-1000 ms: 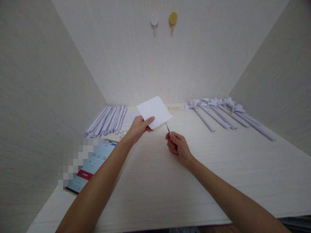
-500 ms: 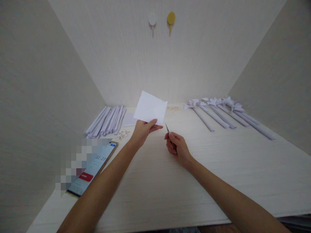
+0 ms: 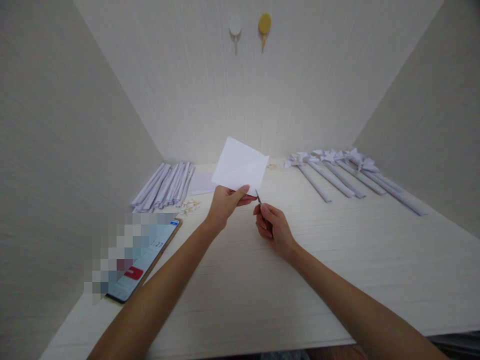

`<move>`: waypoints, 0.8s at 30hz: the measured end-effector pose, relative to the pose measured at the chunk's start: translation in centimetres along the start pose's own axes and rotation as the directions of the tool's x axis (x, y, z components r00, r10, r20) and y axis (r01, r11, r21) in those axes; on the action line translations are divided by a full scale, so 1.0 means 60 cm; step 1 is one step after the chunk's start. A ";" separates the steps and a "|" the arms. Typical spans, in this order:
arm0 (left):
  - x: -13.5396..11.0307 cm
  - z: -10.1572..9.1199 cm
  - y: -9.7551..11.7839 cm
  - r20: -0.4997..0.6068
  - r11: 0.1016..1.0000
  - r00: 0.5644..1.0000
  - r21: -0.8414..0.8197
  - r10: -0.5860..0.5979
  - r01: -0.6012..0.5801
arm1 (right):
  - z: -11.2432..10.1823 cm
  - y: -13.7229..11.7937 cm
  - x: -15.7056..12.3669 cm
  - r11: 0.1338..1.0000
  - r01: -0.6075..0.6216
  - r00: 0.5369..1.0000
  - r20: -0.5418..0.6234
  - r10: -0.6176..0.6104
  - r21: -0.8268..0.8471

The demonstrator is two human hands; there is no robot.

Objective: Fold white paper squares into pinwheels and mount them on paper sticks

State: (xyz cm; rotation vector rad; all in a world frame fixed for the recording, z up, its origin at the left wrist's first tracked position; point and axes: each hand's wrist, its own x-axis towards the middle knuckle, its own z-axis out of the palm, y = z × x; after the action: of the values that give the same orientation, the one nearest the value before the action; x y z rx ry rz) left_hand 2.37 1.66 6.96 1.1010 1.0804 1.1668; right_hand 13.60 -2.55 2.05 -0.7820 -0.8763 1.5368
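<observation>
A square sheet of white paper [image 3: 240, 162] is pinched at its lower edge by my left hand [image 3: 228, 201], thumb on top, held tilted above the table. My right hand [image 3: 274, 225] is closed around a small pair of scissors [image 3: 258, 197], whose handles are mostly hidden in the fingers. The pointed blades reach up to the paper's lower right corner; whether they touch it I cannot tell. Behind my left hand, more white paper [image 3: 201, 183] lies flat on the table.
Rolled paper sticks [image 3: 167, 185] are stacked at the left, with small pale bits [image 3: 190, 206] beside them. A phone [image 3: 150, 257] lies nearer, at the left edge. Paper pinwheels [image 3: 330, 157] on sticks lie at the back right. White and yellow hooks [image 3: 264, 24] hang on the wall.
My left hand has moved the paper a little to the right, closer to the scissors. The right hand stays almost where it was.
</observation>
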 end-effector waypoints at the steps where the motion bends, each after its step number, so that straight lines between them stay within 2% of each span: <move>1: -0.001 0.001 -0.001 0.001 1.000 1.000 -0.003 -0.002 0.002 | 0.000 0.000 0.000 1.000 0.000 1.000 -0.001 0.000 0.000; 24: -0.004 0.007 -0.011 -0.013 0.999 0.999 -0.026 0.040 -0.040 | 0.000 0.000 0.000 1.000 -0.001 1.000 0.001 0.001 0.015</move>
State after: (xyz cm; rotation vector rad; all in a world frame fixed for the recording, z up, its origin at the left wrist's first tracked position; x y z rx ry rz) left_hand 2.84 1.35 6.36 1.1004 1.0543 1.2175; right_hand 13.61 -2.55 2.03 -0.7712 -0.8644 1.5431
